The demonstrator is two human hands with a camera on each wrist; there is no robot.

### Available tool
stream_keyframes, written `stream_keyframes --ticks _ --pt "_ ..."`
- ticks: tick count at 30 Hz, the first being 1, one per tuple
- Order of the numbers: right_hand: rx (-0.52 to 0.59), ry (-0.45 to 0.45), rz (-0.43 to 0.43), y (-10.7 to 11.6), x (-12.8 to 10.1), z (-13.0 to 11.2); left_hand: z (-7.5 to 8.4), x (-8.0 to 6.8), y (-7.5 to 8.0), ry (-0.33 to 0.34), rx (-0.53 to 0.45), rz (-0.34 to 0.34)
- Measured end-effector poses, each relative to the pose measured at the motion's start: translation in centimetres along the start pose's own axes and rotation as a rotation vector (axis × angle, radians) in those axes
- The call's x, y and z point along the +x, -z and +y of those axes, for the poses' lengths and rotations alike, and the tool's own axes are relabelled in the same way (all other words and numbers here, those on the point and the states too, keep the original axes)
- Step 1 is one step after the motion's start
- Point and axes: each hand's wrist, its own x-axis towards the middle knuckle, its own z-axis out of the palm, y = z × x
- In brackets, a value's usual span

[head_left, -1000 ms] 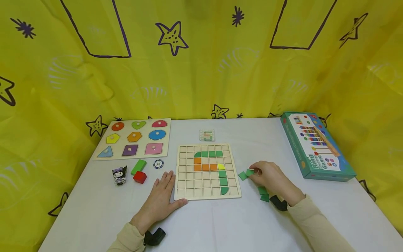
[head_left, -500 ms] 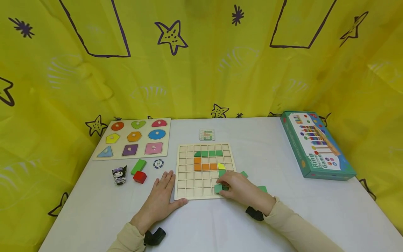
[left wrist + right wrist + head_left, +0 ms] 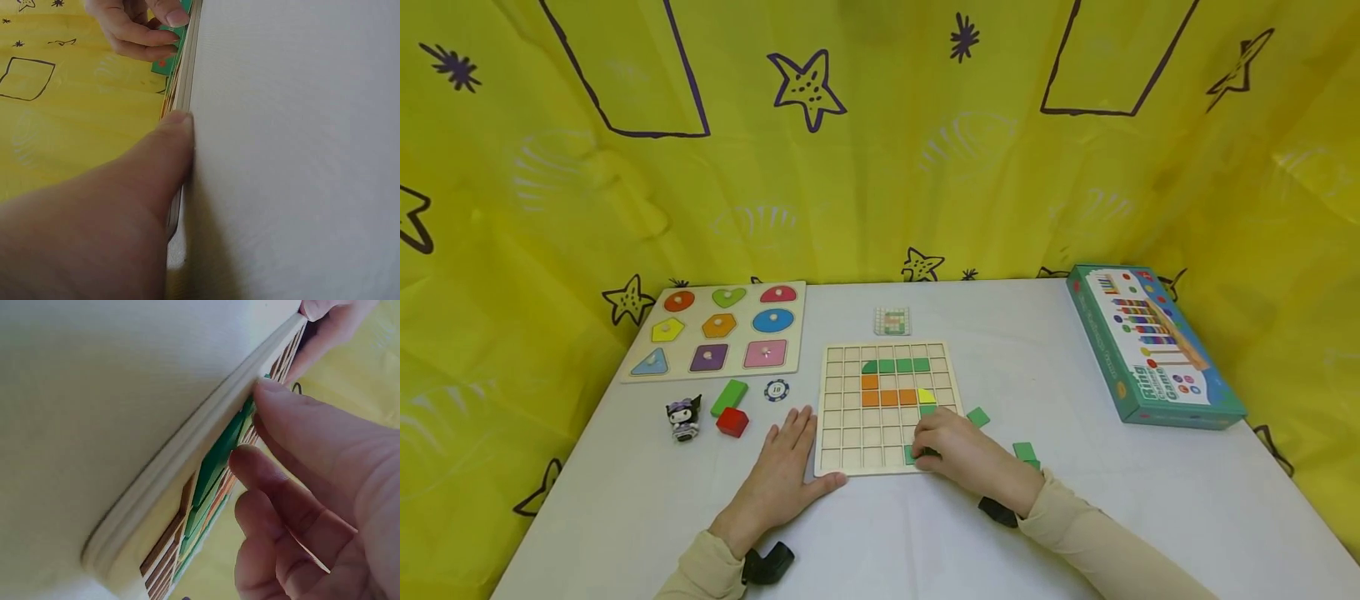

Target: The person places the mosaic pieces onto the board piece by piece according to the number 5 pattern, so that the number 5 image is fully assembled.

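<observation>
A wooden grid board [image 3: 891,433] lies mid-table with green, orange and yellow tiles set in it. My right hand [image 3: 925,447] hovers over its lower right corner and pinches a green tile [image 3: 911,455] down at the bottom row. The right wrist view shows the green tile [image 3: 215,464] between my thumb and fingers [image 3: 294,431] at the board's rim [image 3: 181,462]. My left hand [image 3: 790,462] lies flat on the table, its thumb [image 3: 172,140] against the board's edge [image 3: 185,81]. Loose green tiles [image 3: 978,417] [image 3: 1024,451] lie to the right of the board.
A shape puzzle board [image 3: 718,329] sits at the back left. In front of it are a small figurine [image 3: 685,417], a green block [image 3: 730,397], a red block [image 3: 732,422] and a poker chip [image 3: 777,389]. A small card [image 3: 892,321] lies behind the grid. A teal game box [image 3: 1150,346] lies at the right.
My right hand has carried a green tile from the loose pile on the right to the board's bottom row. The left hand has stayed put.
</observation>
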Motion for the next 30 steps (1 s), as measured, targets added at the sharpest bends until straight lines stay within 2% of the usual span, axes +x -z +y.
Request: stream_keyframes --ticks 4,8,13,17,26,30 --pt "0.008 -0.009 0.052 0.8 -0.6 0.9 0.0 0.0 -0.1 0.004 -0.007 -0.009" --pt "-0.02 -0.123 0.083 2.3 -1.6 2.8 0.0 0.0 -0.1 0.003 -0.005 -0.006" --pt "-0.038 -0.278 -0.001 3.7 -3.0 5.2 0.0 0.0 0.0 0.004 0.005 0.001" --pt "0.005 -0.315 -0.036 3.9 -3.8 6.2 0.0 0.0 0.0 0.005 0.001 -0.005" --pt "0.006 -0.374 -0.035 3.8 -3.9 6.0 -0.1 0.0 -0.1 0.001 0.001 -0.004" --pt "0.042 -0.37 0.027 4.0 -3.3 4.6 -0.1 0.0 0.0 -0.011 -0.013 0.01"
